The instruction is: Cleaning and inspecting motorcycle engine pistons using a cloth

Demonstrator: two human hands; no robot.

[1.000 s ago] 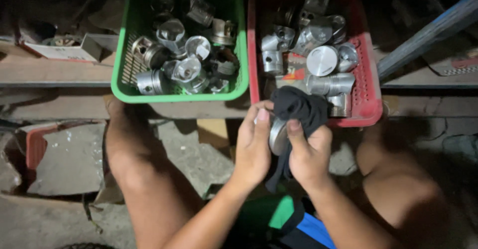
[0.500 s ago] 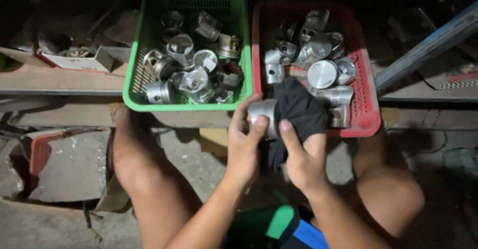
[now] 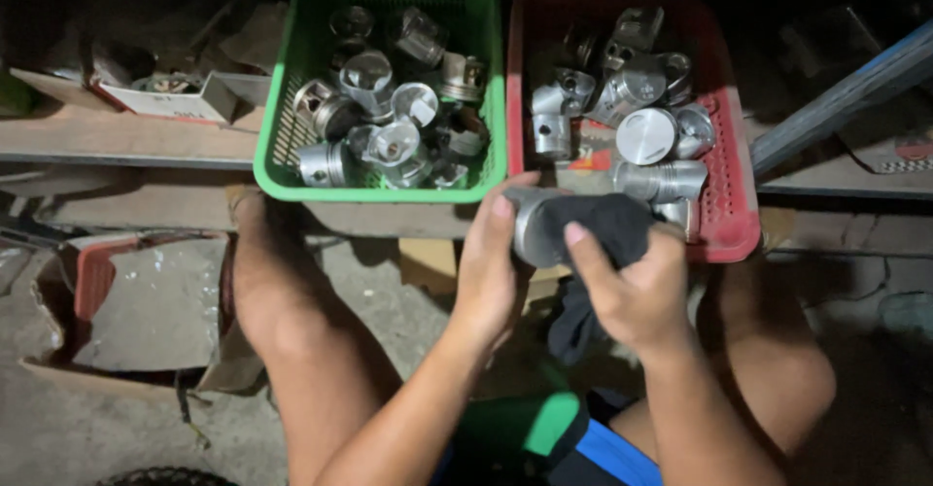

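Head view: left hand (image 3: 491,272) grips a grey metal piston (image 3: 533,225), right hand (image 3: 637,287) presses a dark cloth (image 3: 603,238) over it, at six o'clock of the red plastic basket (image 3: 729,216). Wiping seems midway; pistons fill that basket and the green plastic basket (image 3: 282,146) at nine o'clock.

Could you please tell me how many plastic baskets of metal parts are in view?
2: a green basket on the left and a red basket to its right, side by side on the shelf; others may lie out of frame.
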